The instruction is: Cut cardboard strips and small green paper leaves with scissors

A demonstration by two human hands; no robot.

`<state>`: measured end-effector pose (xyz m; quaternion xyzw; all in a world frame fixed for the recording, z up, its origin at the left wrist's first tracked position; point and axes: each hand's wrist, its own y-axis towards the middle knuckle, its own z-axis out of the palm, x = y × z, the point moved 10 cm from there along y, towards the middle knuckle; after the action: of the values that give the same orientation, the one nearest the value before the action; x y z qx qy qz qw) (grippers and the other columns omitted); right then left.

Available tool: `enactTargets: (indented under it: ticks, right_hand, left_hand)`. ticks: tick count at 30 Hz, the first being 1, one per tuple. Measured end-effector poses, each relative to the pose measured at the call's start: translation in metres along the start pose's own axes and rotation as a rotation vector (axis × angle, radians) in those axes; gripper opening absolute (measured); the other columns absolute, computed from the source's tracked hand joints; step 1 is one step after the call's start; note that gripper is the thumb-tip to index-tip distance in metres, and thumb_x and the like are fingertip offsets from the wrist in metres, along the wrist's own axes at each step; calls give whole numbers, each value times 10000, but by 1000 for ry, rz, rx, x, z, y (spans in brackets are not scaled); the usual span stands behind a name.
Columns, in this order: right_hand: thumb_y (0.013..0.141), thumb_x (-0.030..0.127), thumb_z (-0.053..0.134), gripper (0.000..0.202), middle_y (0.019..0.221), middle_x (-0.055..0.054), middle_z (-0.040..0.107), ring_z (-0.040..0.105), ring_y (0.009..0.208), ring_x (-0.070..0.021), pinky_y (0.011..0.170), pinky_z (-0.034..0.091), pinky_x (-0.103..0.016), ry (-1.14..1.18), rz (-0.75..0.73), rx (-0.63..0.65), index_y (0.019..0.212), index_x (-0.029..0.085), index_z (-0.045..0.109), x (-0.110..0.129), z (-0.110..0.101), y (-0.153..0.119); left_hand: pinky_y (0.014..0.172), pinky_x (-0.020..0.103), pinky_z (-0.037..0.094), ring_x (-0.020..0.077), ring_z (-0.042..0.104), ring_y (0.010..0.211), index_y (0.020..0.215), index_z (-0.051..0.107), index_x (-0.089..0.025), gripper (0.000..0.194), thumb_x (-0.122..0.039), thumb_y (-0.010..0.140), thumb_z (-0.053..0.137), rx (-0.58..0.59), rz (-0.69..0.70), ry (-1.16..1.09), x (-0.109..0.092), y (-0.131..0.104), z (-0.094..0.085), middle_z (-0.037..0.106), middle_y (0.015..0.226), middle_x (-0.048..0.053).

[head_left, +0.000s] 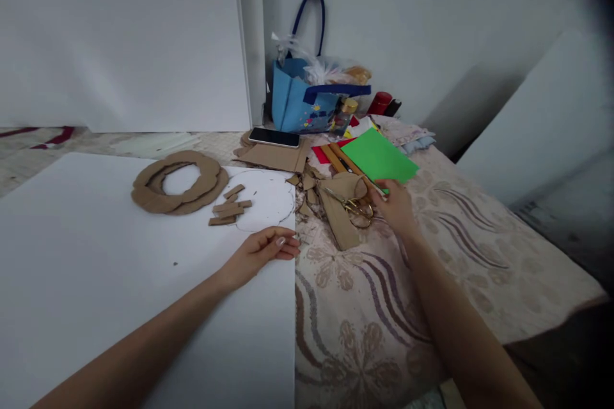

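My left hand [268, 250] rests at the right edge of a large white sheet [115, 281], its fingers loosely apart and nothing in them. My right hand [394, 204] is at the end of a thin stick-like item [355, 169], beside a green sheet [378, 156]; its fingers are pressed together near the tip. Gold-handled scissors [352, 206] lie on cardboard scraps [343, 230] just left of that hand. On the white sheet are scalloped cardboard rings [144, 197], small cardboard strips [233, 211] and a drawn outline.
A phone [274, 137] lies on cardboard pieces [273, 158] at the back. Behind stands a blue bag [290, 99] with plastic inside, beside a bottle and a red cylinder [380, 103]. A patterned cloth [460, 262] covers the right side.
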<state>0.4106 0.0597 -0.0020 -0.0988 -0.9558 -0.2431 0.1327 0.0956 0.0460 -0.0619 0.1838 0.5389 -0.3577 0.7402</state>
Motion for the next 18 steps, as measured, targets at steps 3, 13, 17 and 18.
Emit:
enactTargets:
  ticks: [3,13,17,18]
  right_hand:
    - [759,268,527,303,961,-164,637,575,926,-291,783,451,-403,-61,123,-33,1017,127,603,-41,-3,14]
    - [810,263,460,213,739,-137,646,608,756,-267,684,433,-372,-67,241,-187,731,137,613,-62,-11,14]
    - [916,307,301,358,765,-115,640,620,639,-219,581,445,-329,-3,300,-368,888,108,597,-51,-48,7]
    - [928,331,294,366,791,-102,642,624,616,-201,556,448,-310,21,295,-390,928,116,590,-41,-55,4]
  left_hand:
    - [879,368,478,193,639,929,1088,603,-135,313,-332,844,591,-8,-4,-9,0,1,-1,667,1025,121]
    - [885,376,472,184,635,922,1086,591,-134,311,-337,851,580,-5,-12,-14,0,0,0,660,1040,122]
    - [884,372,477,185,633,927,1090,589,-128,319,-338,851,580,7,-3,-11,1,0,1,659,1035,123]
    - [887,375,477,188,631,933,1093,590,-128,319,-335,851,580,7,1,-7,0,0,1,658,1038,124]
